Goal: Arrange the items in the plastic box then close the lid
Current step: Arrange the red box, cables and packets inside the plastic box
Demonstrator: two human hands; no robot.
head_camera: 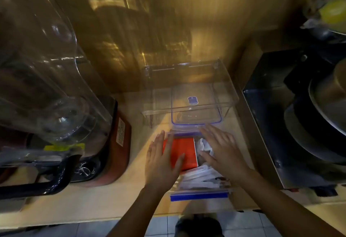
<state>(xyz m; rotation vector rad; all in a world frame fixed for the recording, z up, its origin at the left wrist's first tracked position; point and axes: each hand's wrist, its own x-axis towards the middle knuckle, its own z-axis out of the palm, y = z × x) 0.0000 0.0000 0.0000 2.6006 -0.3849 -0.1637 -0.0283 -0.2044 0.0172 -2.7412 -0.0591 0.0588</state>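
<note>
Both hands, left [163, 159] and right [222, 147], lie flat, grip wide, seemingly over the box [199, 195].

Plastic box [199, 195] near counter's [89, 205] front edge; lid [195, 111] behind it, seemingly under a clear stand [187, 79]. Packet [184, 152] inside at left, crumpled wrapper [204, 144] right. Blender [46, 90] far left, stove [292, 124] right.

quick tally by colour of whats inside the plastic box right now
Orange packet: 1
White crumpled wrapper: 1
Clear sachets: a blurred pile, uncountable, taken as 1
Total: 3 kinds
</note>
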